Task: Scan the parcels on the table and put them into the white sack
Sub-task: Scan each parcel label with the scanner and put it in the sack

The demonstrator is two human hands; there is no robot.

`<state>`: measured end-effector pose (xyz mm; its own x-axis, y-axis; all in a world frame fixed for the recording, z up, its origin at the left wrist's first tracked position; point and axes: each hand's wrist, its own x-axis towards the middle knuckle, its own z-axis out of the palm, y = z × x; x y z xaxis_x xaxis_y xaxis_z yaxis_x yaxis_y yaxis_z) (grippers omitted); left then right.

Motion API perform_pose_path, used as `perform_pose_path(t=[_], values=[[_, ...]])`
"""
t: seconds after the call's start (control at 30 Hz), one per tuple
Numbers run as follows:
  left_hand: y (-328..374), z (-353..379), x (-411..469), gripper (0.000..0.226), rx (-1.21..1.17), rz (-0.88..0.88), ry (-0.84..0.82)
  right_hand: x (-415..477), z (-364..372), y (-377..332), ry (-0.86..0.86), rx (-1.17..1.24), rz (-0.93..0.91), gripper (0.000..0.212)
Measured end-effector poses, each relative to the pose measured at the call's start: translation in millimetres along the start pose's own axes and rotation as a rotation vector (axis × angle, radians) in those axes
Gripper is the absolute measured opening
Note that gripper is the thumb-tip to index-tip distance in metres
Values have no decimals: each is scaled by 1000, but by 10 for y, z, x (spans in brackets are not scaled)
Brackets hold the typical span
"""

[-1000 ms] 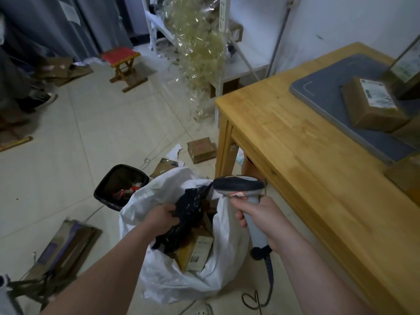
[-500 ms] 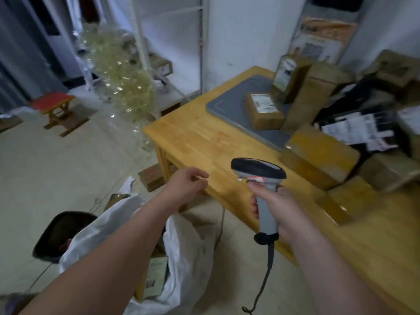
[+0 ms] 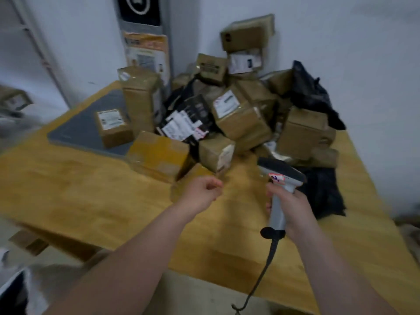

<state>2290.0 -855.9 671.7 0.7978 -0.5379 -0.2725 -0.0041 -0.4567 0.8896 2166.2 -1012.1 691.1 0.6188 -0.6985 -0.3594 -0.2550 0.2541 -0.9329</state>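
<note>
A heap of brown cardboard parcels [image 3: 241, 114] and black plastic mailers [image 3: 188, 119] covers the back of the wooden table [image 3: 79, 192]. My right hand [image 3: 293, 205] grips the grey handheld scanner [image 3: 280, 178], its head aimed toward the heap. My left hand [image 3: 201, 193] hovers over the table with fingers loosely curled and holds nothing; it is just in front of a small flat brown parcel [image 3: 193, 173]. A corner of the white sack [image 3: 34, 298] shows at the bottom left, blurred.
A grey mat [image 3: 77, 130] lies at the table's left back with a small labelled box [image 3: 112, 127] on it. A black mailer [image 3: 322, 194] lies to the right of the scanner. The scanner cable [image 3: 261, 276] hangs over the front edge.
My left hand let go of the black mailer in the sack and rose over the table. The view swung from the sack on the floor to the heap; the scanner stayed in my right hand.
</note>
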Motion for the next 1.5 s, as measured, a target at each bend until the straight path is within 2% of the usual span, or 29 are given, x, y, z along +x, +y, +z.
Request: perform_pose_path(t=[0.1, 0.27, 0.37, 0.53, 0.67, 0.77, 0.87, 0.97, 1.07, 1.13, 1.2, 1.27, 1.37, 1.5], values=[[94, 579, 215, 16, -10, -61, -77, 213, -457, 50, 73, 49, 48, 16], [159, 1366, 545, 10, -110, -180, -102, 430, -928, 134, 118, 101, 85, 19], [196, 1661, 698, 26, -231, -281, -168, 501, -1089, 164, 126, 114, 92, 19], [321, 1774, 766, 38, -398, -279, -47, 549, -1238, 167, 110, 178, 112, 23], [701, 1528, 664, 45, -560, -184, -16, 546, -1184, 94, 72, 244, 115, 31], [876, 1286, 580, 43, -311, 8, 38, 505, -1071, 5, 24, 281, 95, 39], [997, 1022, 515, 24, -34, 178, 175, 432, -916, -118, -81, 347, 48, 35], [1112, 775, 410, 6, 242, 299, 295, 342, -776, -289, -108, 443, 18, 35], [1123, 477, 328, 16, 485, 416, 375, 251, -671, -483, -137, 492, 15, 29], [1090, 266, 280, 36, 483, 467, 235, 197, -604, -598, -193, 499, -19, 28], [1040, 127, 169, 52, 399, 413, -11, 144, -522, -687, -253, 491, -60, 29], [950, 73, 56, 44, 329, 321, -147, 94, -430, -748, -317, 470, -101, 26], [816, 35, -90, 16, 160, 223, -209, 20, -310, -791, -391, 424, -134, 34], [637, -3, -282, 18, -97, 120, -202, -46, -239, -762, -386, 393, -135, 55]])
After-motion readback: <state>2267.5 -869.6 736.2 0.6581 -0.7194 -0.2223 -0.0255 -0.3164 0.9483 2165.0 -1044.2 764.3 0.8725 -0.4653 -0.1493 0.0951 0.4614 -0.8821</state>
